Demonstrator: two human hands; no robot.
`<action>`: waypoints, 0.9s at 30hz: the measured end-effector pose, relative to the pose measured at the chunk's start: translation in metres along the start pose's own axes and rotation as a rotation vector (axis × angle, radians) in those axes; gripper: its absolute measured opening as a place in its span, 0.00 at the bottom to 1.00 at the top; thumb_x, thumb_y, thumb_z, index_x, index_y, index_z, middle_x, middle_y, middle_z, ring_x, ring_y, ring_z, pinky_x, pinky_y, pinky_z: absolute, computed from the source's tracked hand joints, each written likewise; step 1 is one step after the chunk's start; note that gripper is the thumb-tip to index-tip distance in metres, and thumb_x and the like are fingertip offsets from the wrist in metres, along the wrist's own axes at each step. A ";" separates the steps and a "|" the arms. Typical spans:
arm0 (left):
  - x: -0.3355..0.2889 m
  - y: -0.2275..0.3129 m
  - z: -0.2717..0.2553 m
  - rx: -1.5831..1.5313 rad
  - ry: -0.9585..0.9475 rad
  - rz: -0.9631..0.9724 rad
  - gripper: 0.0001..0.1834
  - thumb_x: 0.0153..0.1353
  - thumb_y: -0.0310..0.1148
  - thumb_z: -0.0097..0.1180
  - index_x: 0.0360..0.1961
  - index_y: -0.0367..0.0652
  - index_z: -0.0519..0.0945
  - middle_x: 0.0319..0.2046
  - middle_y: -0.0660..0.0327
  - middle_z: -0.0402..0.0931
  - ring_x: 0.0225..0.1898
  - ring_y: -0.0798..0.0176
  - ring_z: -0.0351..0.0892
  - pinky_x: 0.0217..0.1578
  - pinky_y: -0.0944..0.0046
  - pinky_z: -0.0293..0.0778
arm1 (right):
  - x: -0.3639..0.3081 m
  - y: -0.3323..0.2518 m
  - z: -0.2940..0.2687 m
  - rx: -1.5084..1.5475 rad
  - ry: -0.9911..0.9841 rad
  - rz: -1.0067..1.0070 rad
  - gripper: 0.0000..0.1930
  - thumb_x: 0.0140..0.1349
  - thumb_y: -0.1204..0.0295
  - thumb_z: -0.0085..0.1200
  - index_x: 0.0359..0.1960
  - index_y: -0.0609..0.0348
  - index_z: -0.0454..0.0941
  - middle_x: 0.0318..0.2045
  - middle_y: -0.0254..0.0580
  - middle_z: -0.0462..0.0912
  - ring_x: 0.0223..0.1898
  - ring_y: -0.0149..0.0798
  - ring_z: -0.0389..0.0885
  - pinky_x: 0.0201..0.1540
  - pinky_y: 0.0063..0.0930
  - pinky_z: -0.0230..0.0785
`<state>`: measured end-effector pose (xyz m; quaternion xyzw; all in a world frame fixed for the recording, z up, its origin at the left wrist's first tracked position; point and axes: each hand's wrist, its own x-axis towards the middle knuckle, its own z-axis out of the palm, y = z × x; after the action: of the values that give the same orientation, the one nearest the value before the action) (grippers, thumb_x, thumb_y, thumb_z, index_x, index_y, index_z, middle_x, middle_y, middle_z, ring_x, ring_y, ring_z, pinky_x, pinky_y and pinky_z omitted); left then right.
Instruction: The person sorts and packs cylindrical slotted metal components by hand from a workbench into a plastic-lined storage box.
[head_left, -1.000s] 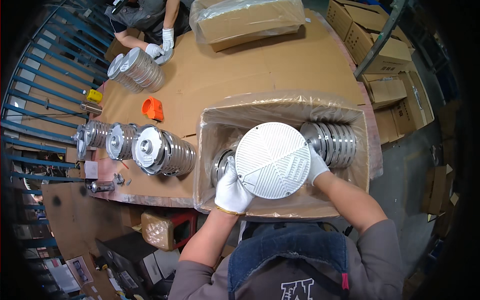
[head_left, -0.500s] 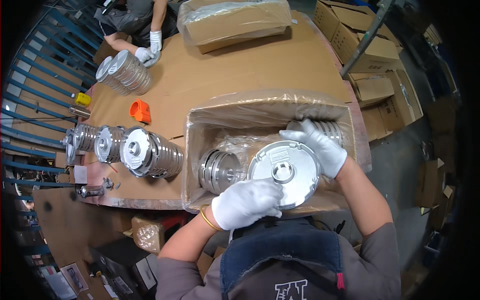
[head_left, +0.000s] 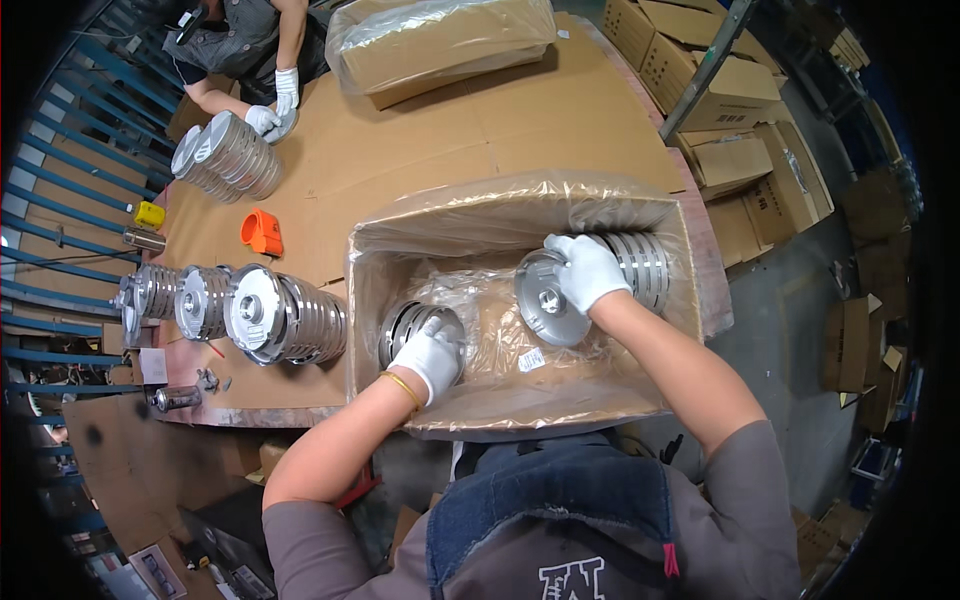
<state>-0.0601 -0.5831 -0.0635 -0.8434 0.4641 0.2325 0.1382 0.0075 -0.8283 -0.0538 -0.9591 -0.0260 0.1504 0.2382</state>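
In the lined cardboard box (head_left: pixel 610 405) in front of me, my right hand (head_left: pixel 588 272), in a white glove, grips the upper right rim of a round silver metal cover (head_left: pixel 553 312) with a hub hole in its middle. The cover leans beside a row of similar covers (head_left: pixel 645 268) standing on edge at the box's right end. My left hand (head_left: pixel 430 358), also gloved, is closed over the front cover of a short row of metal covers (head_left: pixel 398 325) at the box's left end. Its fingertips lie on the cover's face; the thumb is hard to make out.
More metal covers (head_left: pixel 290 318) stand in rows left of the box. An orange plastic piece (head_left: pixel 261 232) lies beyond them. Across the table, a co-worker's gloved hands (head_left: pixel 270 115) handle a disc near two stacks (head_left: pixel 238 155). Another lined box (head_left: pixel 440 45) stands at the far side.
The metal cover held over the box's front edge has moved down into the box beside the right row. My left hand has left it and gone to the left row.
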 end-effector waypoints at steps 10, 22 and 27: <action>-0.011 -0.012 -0.006 -0.120 -0.118 0.034 0.12 0.52 0.30 0.48 0.32 0.46 0.84 0.34 0.57 0.81 0.42 0.58 0.78 0.64 0.54 0.47 | 0.024 0.013 0.029 -0.661 0.212 -0.184 0.07 0.54 0.72 0.47 0.29 0.54 0.79 0.32 0.43 0.79 0.38 0.42 0.75 0.37 0.35 0.66; -0.036 -0.029 -0.024 -0.644 0.326 -0.034 0.04 0.46 0.29 0.59 0.23 0.41 0.79 0.28 0.59 0.78 0.34 0.54 0.77 0.50 0.58 0.68 | -0.017 -0.004 0.007 -0.410 0.133 -0.678 0.10 0.49 0.69 0.49 0.33 0.58 0.76 0.37 0.44 0.73 0.50 0.45 0.68 0.57 0.44 0.55; -0.043 -0.016 -0.018 -1.968 0.644 -0.348 0.12 0.59 0.35 0.57 0.39 0.38 0.77 0.35 0.61 0.78 0.39 0.63 0.77 0.40 0.65 0.71 | -0.033 0.033 0.058 -1.225 -0.189 -0.758 0.21 0.58 0.64 0.45 0.52 0.57 0.71 0.51 0.44 0.74 0.58 0.43 0.66 0.60 0.41 0.54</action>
<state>-0.0617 -0.5519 -0.0257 -0.6608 -0.0424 0.2486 -0.7069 -0.0424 -0.8353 -0.1083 -0.8284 -0.4565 0.0981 -0.3094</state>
